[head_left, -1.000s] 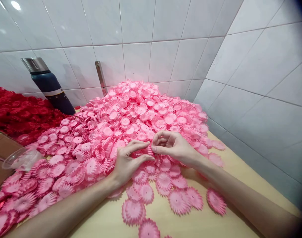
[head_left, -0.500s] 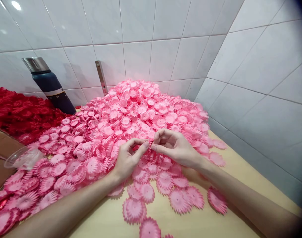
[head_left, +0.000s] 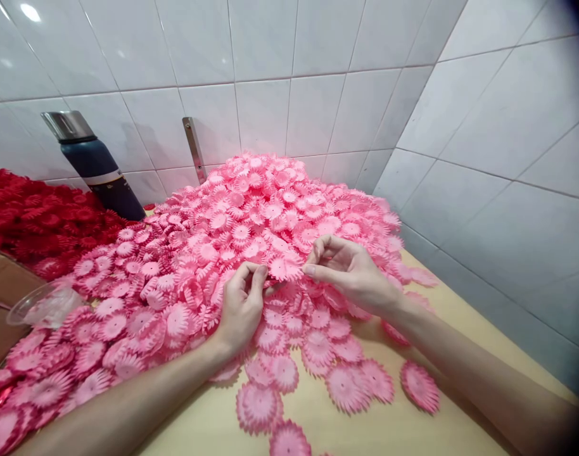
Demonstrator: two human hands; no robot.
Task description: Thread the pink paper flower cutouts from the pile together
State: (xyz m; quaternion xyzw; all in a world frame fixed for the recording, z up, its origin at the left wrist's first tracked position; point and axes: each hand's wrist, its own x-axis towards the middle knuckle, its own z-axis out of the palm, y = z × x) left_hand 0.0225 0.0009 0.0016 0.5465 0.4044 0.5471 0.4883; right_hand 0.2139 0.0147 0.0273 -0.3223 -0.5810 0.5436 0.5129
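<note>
Between my two hands is a pink artificial flower layer [head_left: 286,268] with a fringed edge, lighter toward its middle. My left hand [head_left: 244,303] pinches its left side between thumb and fingers. Thumb and index finger of my right hand [head_left: 349,273] close on its right edge, the other fingers curled above. Directly behind both hands rises a large heap of similar pink flower layers [head_left: 251,209]. Several more lie loose on the table below, among them a deeper pink one [head_left: 419,386] under my right forearm.
A dark blue bottle [head_left: 102,171] with a steel cap leans at the back left, beside a red heap [head_left: 37,218] of similar pieces. A clear plastic lid or dish [head_left: 45,307] and a cardboard box [head_left: 7,291] are at left. Tiled walls [head_left: 265,44] bound the pale table [head_left: 213,418].
My hands have moved apart, the right one slightly right and up. The flower layer, bunched between my fingertips before, now shows spread out between them.
</note>
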